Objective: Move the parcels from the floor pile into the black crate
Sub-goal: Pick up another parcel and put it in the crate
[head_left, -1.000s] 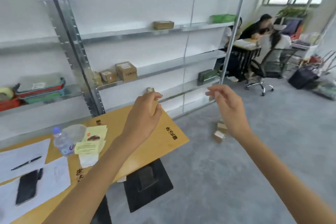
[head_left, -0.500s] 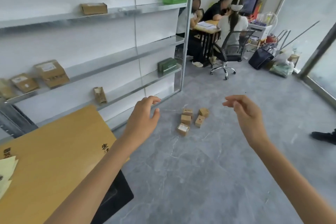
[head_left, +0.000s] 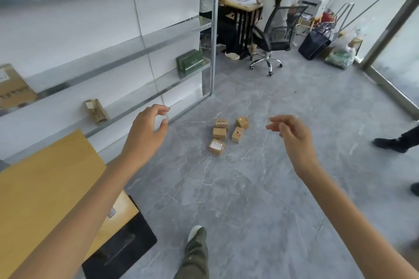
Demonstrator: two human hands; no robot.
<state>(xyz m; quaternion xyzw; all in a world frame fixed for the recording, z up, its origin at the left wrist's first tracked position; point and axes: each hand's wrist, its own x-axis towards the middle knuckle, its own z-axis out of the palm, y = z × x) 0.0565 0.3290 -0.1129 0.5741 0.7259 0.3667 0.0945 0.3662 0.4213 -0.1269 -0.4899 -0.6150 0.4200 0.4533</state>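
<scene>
Five parcels (head_left: pixel 219 133) on floor (head_left: pixel 249 188) | left fingers (head_left: pixel 158 107) loosely curled, empty, well apart from parcels | right fingers (head_left: pixel 274 127) likewise

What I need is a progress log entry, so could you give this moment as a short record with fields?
parcels: five small cardboard boxes, clustered on the grey floor
left hand: raised, loosely curled, holds nothing
right hand: raised, loosely curled, holds nothing
crate: black object by the wooden table; cannot tell if it is the crate
progress: no parcel picked up yet
</scene>
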